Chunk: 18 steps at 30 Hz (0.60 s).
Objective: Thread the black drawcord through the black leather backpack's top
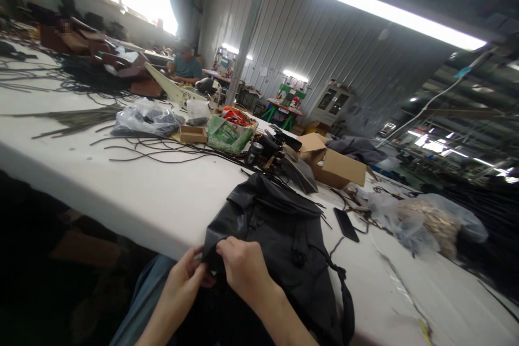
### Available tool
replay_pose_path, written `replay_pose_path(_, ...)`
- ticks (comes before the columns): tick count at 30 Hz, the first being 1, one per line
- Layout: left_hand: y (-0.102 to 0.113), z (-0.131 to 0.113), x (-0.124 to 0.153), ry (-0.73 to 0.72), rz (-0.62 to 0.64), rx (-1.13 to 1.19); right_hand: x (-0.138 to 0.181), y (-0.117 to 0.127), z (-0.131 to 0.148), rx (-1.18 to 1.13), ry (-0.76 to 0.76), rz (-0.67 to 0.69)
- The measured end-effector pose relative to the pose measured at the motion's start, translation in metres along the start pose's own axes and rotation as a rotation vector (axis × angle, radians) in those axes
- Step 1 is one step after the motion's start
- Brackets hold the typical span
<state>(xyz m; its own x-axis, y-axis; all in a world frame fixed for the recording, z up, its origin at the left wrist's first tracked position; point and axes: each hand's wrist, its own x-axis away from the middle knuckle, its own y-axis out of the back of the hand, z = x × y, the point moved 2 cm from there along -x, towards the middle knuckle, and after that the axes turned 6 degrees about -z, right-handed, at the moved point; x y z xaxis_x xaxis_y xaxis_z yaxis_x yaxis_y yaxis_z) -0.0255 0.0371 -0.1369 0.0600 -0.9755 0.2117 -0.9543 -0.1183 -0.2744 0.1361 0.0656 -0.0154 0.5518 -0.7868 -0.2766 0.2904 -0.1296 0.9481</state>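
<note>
A black backpack [279, 238] with straps and buckles lies at the near edge of the white table, part of it hanging over my lap. My left hand [190, 270] pinches the bag's left edge from the side, fingers closed on the dark fabric. Just right of it, my right hand [241, 259] has its fingers curled onto the same edge of the backpack. Whatever small part lies between the fingertips is hidden.
Beyond the bag stand an open cardboard box [340, 167], a green bag [229, 134] and a small brown box [193, 134]. Black cords [150, 151] trail across the white table [162, 189]. A phone [346, 224] lies to the right. A person [187, 67] sits far back.
</note>
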Motion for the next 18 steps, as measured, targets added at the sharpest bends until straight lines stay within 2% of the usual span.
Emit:
replay_pose_path(11, 0.001, -0.009, 0.003, 0.061, -0.063, -0.005, -0.003, -0.01, 0.005, 0.01, -0.04, 0.027)
replay_pose_path(18, 0.007, -0.006, 0.004, 0.011, -0.02, -0.037, -0.002, -0.02, 0.009, 0.032, -0.035, 0.041)
